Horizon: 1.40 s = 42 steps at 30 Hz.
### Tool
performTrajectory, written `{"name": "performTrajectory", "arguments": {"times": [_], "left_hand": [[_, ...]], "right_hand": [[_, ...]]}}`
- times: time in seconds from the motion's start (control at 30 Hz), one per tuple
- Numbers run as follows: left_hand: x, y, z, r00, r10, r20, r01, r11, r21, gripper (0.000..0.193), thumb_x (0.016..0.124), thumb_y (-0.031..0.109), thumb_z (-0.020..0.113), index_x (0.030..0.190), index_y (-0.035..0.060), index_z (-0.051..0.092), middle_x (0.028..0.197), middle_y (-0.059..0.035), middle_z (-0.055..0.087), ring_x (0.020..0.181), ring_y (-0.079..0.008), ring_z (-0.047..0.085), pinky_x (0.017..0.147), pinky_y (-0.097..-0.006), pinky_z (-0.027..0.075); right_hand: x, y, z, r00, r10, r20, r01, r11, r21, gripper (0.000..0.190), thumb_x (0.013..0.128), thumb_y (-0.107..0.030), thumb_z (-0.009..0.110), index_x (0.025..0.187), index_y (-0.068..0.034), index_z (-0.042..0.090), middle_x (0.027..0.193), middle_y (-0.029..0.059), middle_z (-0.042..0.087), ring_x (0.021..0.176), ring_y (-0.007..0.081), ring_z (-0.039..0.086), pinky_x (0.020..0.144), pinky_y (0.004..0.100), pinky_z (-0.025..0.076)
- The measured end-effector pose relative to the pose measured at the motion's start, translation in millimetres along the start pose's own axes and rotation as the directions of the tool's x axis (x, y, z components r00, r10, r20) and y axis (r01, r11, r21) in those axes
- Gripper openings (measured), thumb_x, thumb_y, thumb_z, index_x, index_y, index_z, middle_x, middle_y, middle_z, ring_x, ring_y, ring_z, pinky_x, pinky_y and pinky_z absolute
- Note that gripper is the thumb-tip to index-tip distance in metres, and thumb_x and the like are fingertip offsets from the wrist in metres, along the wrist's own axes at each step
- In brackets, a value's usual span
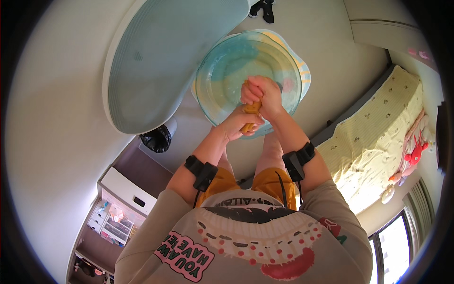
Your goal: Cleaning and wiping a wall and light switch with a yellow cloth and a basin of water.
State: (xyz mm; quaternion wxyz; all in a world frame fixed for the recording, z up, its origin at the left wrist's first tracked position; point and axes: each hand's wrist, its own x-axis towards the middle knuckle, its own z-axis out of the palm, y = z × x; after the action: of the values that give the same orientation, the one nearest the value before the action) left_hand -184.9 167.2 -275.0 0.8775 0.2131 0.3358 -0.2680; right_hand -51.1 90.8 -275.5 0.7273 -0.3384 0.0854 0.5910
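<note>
My left hand point(243, 122) and my right hand point(262, 94) are both closed around a bunched mustard-yellow cloth point(252, 108), the right one farther from my body. They hold it above the near part of a clear, bluish plastic basin point(298, 71) that appears to hold water. Beneath the basin is a patterned yellow, white and blue surface point(304, 72), its edge showing on the right. Part of the cloth is hidden by my fingers.
A large grey-blue oval board with a white rim point(152, 64) stands close at the left. Behind its near end is a bin with a black bag point(158, 139). A bed with a yellow cover point(369, 124) lies at the right. Black items point(264, 10) lie beyond the basin.
</note>
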Motion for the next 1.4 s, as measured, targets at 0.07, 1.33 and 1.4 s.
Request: {"name": "performTrajectory", "arguments": {"times": [0.07, 1.33, 1.4], "left_hand": [[-0.8, -2.3, 6.7, 0.96, 0.191, -0.203, -0.147, 0.965, 0.216, 0.021, 0.089, 0.02, 0.069, 0.101, 0.0094, 0.056, 0.079, -0.0001, 0.055, 0.049, -0.0066, 0.042, 0.039, -0.0216, 0.023], [-8.8, -3.2, 21.9, 0.92, 0.367, 0.138, -0.226, 0.784, -0.579, 0.059, 0.11, 0.033, 0.045, 0.162, 0.0149, 0.024, 0.151, -0.0215, 0.048, 0.135, -0.0332, 0.053, 0.115, -0.048, 0.041], [-17.2, -10.1, 12.6, 0.946, 0.316, 0.07, -0.301, 0.938, -0.173, 0.064, 0.108, 0.036, 0.05, 0.162, 0.0144, 0.024, 0.151, -0.0199, 0.048, 0.137, -0.0329, 0.05, 0.114, -0.0472, 0.041]], "right_hand": [[3.4, 8.7, -15.2, 0.989, -0.047, -0.141, 0.028, 0.99, -0.135, 0.024, 0.096, -0.025, 0.062, 0.086, -0.004, 0.059, 0.076, 0.008, 0.057, 0.071, 0.0198, 0.056, 0.07, 0.0335, 0.048], [-96.3, 98.6, -62.4, 0.923, 0.385, 0.01, -0.342, 0.808, 0.48, 0.045, 0.099, -0.027, 0.051, 0.139, -0.006, 0.053, 0.129, 0.0136, 0.065, 0.112, 0.0297, 0.065, 0.095, 0.0483, 0.055], [-98.3, 100.6, -76.3, 0.95, 0.309, 0.043, -0.281, 0.787, 0.55, 0.047, 0.098, -0.027, 0.052, 0.14, -0.006, 0.053, 0.128, 0.0138, 0.065, 0.111, 0.0296, 0.065, 0.093, 0.0481, 0.055]]}}
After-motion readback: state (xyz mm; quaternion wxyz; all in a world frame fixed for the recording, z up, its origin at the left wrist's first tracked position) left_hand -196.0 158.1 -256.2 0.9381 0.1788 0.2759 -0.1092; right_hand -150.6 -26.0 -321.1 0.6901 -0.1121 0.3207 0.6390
